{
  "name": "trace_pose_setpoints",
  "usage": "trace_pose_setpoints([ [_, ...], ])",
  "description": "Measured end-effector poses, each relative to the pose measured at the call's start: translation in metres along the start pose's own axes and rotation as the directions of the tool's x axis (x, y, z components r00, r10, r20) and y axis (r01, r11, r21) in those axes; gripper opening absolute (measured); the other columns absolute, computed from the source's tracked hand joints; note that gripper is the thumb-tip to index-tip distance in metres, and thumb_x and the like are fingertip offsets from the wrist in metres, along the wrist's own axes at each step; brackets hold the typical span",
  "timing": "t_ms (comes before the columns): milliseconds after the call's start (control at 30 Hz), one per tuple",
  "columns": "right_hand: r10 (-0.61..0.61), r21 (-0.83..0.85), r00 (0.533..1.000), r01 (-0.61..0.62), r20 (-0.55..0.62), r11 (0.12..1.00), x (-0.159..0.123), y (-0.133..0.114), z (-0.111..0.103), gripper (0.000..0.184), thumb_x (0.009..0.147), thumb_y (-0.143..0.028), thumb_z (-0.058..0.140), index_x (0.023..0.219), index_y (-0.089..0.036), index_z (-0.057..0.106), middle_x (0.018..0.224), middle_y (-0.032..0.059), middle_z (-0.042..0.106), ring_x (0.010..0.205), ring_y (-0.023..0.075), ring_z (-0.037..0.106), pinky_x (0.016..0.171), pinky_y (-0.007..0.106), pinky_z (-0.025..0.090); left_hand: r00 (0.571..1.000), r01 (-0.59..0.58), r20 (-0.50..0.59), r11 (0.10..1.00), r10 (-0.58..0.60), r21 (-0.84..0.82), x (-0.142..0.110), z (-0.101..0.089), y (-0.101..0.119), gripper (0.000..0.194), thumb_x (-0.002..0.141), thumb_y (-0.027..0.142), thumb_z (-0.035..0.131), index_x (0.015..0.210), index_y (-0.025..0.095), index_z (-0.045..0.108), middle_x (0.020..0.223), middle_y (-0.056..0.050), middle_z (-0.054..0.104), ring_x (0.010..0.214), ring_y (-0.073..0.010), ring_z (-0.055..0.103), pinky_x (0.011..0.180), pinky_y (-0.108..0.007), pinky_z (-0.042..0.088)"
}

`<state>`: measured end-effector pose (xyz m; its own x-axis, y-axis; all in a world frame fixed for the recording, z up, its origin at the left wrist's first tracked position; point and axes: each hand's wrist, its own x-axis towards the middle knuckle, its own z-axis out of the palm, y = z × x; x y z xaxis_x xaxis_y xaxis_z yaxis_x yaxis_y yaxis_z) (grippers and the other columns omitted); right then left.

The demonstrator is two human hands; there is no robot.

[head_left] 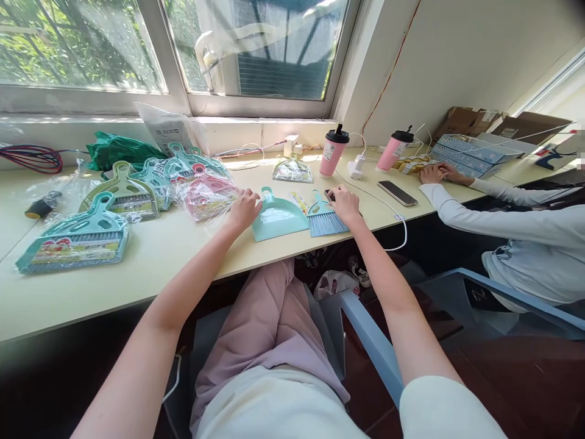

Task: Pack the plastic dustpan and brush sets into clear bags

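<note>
My left hand (pixel 245 210) rests on the table at the left edge of a light teal dustpan (pixel 280 218), fingers loosely bent, beside the clear wrap of a pink dustpan set (pixel 208 194). To the dustpan's right lies a small teal hand brush (pixel 323 221) with blue-grey bristles. My right hand (pixel 346 206) lies at the brush's right side with bent fingers, over a dark flat object that it mostly hides. A printed card (pixel 298 201) sits between dustpan and brush. Neither hand visibly lifts anything.
Several wrapped dustpan sets, including a teal one (pixel 75 238), fill the left of the table. Pink cups (pixel 333 153), a charger with a white cable (pixel 356 167) and a phone (pixel 397 192) stand or lie right. A co-worker's hands (pixel 439 173) rest near blue boxes (pixel 470 152).
</note>
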<state>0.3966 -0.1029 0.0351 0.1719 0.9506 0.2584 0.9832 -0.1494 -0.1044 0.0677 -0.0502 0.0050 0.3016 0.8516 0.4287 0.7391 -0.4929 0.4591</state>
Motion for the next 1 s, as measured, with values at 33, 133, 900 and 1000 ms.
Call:
trace_pose_setpoints([
  [33, 0.004, -0.004, 1.000, -0.004, -0.009, 1.000, 0.003, 0.002, 0.000, 0.030, 0.097, -0.025, 0.070, 0.126, -0.021, 0.075, 0.131, 0.0158, 0.068, 0.104, 0.0265, 0.070, 0.087, 0.037, 0.052, 1.000, -0.003, -0.016, 1.000, 0.003, 0.012, 0.000, 0.000, -0.002, 0.024, 0.094, 0.026, 0.055, 0.102, 0.018, 0.076, 0.116, -0.019, 0.065, 0.127, -0.0405, 0.054, 0.110, -0.054, 0.046],
  [133, 0.004, -0.021, 0.998, -0.003, 0.059, 1.000, 0.013, 0.007, 0.002, 0.031, 0.093, -0.031, 0.077, 0.123, -0.021, 0.077, 0.135, 0.0157, 0.062, 0.113, 0.0295, 0.066, 0.090, 0.040, 0.052, 0.998, 0.027, -0.052, 1.000, -0.027, -0.005, 0.002, 0.005, -0.009, 0.014, 0.088, 0.029, 0.067, 0.086, 0.019, 0.076, 0.114, -0.020, 0.063, 0.128, -0.0445, 0.049, 0.112, -0.060, 0.042],
  [900, 0.083, 0.860, 0.959, 0.203, -0.271, 0.468, -0.005, -0.168, -0.002, 0.038, 0.094, -0.057, 0.067, 0.097, -0.021, 0.077, 0.091, 0.0115, 0.080, 0.091, 0.0285, 0.074, 0.092, 0.045, 0.056, 0.986, -0.028, -0.135, 0.699, -0.098, -0.715, 0.014, -0.020, -0.013, 0.059, 0.087, 0.078, 0.058, 0.082, 0.020, 0.068, 0.080, -0.006, 0.070, 0.090, -0.0268, 0.066, 0.082, -0.037, 0.053],
  [1000, 0.155, 0.788, 0.930, 0.184, -0.332, 0.587, -0.010, -0.187, 0.010, 0.028, 0.101, -0.042, 0.059, 0.108, -0.020, 0.075, 0.109, 0.0139, 0.077, 0.105, 0.0293, 0.070, 0.107, 0.049, 0.048, 0.993, -0.005, -0.087, 0.719, -0.077, -0.695, 0.013, -0.024, -0.016, 0.058, 0.080, 0.077, 0.067, 0.079, 0.019, 0.066, 0.077, -0.005, 0.068, 0.080, -0.0245, 0.064, 0.075, -0.036, 0.052],
])
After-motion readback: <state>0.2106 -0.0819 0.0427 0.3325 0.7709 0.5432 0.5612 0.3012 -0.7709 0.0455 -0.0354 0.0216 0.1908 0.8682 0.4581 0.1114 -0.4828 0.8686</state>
